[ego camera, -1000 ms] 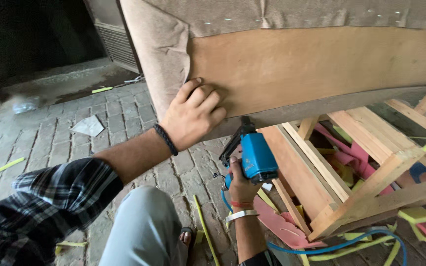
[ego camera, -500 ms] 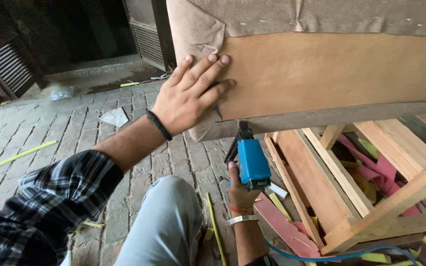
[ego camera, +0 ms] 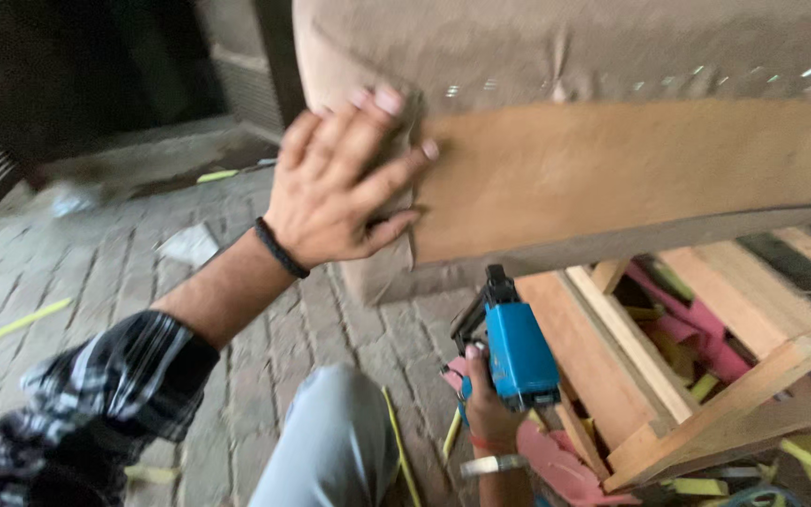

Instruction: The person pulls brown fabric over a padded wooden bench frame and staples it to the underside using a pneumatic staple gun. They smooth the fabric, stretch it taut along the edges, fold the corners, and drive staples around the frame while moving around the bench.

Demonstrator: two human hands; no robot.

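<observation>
My left hand [ego camera: 340, 188] lies spread flat on the beige fabric [ego camera: 368, 56] at the wooden frame board [ego camera: 631, 169], which runs across the upper frame, while my right hand [ego camera: 485, 408], lower centre, is wrapped around the blue staple gun [ego camera: 516, 347] just below it.

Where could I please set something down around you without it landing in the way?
The brick paving left of the left hand lies mostly bare, with only a pale scrap and a yellow strip on it. It is crowded on the right: the wooden frame, with pink and yellow offcuts in it, and the right hand with the blue stapler.
</observation>
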